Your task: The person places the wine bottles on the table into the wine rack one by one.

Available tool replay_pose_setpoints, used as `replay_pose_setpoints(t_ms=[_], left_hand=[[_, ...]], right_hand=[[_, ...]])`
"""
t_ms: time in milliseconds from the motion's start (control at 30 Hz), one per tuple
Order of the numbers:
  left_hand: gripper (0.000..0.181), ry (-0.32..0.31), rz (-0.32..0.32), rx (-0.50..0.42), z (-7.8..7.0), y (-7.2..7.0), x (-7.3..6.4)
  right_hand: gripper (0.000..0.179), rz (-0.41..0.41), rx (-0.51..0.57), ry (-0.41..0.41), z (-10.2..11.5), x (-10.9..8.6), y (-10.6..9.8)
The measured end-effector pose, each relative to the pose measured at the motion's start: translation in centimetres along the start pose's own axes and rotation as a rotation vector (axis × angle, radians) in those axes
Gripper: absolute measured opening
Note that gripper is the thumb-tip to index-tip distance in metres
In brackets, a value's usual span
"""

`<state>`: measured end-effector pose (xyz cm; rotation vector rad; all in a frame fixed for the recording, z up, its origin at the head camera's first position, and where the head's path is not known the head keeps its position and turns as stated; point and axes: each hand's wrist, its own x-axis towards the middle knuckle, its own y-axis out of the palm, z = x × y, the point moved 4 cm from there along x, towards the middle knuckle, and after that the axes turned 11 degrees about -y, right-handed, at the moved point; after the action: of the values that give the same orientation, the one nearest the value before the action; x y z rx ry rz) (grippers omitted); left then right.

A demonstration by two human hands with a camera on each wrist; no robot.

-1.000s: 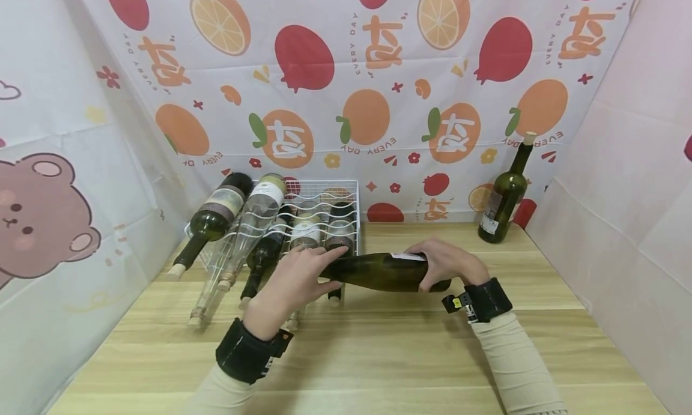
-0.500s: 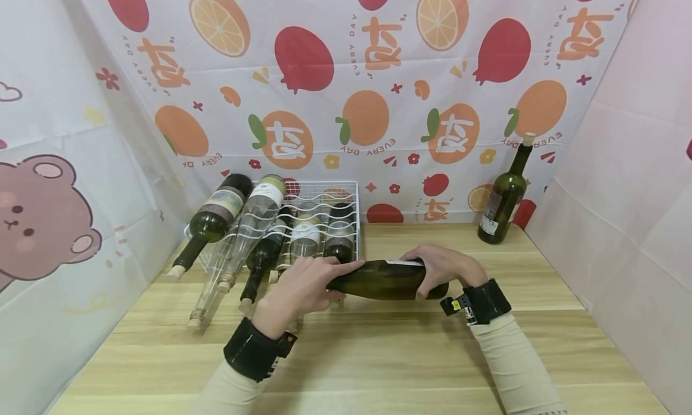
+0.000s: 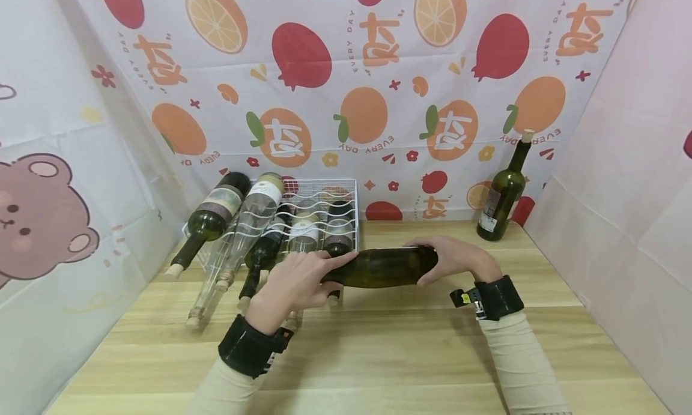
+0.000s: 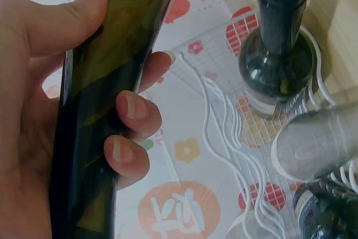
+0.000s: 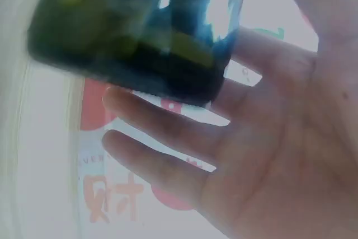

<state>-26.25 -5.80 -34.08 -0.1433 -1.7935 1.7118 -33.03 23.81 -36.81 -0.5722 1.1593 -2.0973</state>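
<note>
A dark green wine bottle [image 3: 386,267] lies level in the air in front of the rack, its base to the right. My left hand [image 3: 300,280] grips its neck end; the left wrist view shows thumb and fingers curled around the green glass [image 4: 106,104]. My right hand [image 3: 456,259] is at the base end. In the right wrist view its fingers [image 5: 162,172] are fairly straight and spread beside the bottle's base [image 5: 128,37]. Behind the left hand, a white wire rack [image 3: 357,217] holds several bottles, necks toward me.
On the rack's left side lie a dark green bottle [image 3: 208,223] and a clear bottle [image 3: 259,205], corked necks jutting over the table [image 3: 405,355]. Another corked green bottle [image 3: 503,202] stands upright at the back right. A fruit-print cloth [image 3: 335,54] hangs behind.
The bottle has turned, so the white label seen on its top earlier no longer shows. My right hand has shifted slightly right toward the base end, its fingers looser. The left hand keeps its grip.
</note>
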Motion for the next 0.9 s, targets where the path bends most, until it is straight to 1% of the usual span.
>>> replay_pose_setpoints(t_ms=[100, 167, 300, 400, 567, 700, 800, 900], left_hand=[[0.063, -0.032, 0.004, 0.009, 0.6, -0.5, 0.0], [0.062, -0.047, 0.003, 0.009, 0.9, -0.8, -0.1], [0.062, -0.057, -0.036, 0.016, 1.6, -1.5, -0.3], [0.064, -0.062, -0.070, 0.015, 2.2, -2.0, -0.4], [0.066, -0.077, -0.085, -0.022, 2.9, -2.6, -0.5], [0.066, -0.087, -0.091, -0.062, 3.2, -2.7, -0.5], [0.066, -0.119, -0.095, -0.090, 3.4, -2.6, -0.5], [0.067, -0.172, -0.106, -0.122, 3.6, -2.7, -0.5]], right_hand=[[0.095, -0.022, -0.013, 0.030, -0.3, -0.4, -0.4], [0.098, -0.031, 0.002, 0.047, -0.6, -0.6, -0.6], [0.085, -0.025, 0.030, 0.089, -1.1, -0.9, -0.7], [0.076, 0.005, 0.013, 0.113, -1.4, -1.1, -0.6], [0.074, 0.025, 0.021, 0.153, -1.3, -1.1, -0.6], [0.072, 0.032, 0.037, 0.169, -1.1, -1.0, -0.5], [0.071, 0.038, 0.043, 0.181, -1.1, -1.0, -0.4], [0.070, 0.043, 0.048, 0.184, -1.1, -0.9, -0.3]])
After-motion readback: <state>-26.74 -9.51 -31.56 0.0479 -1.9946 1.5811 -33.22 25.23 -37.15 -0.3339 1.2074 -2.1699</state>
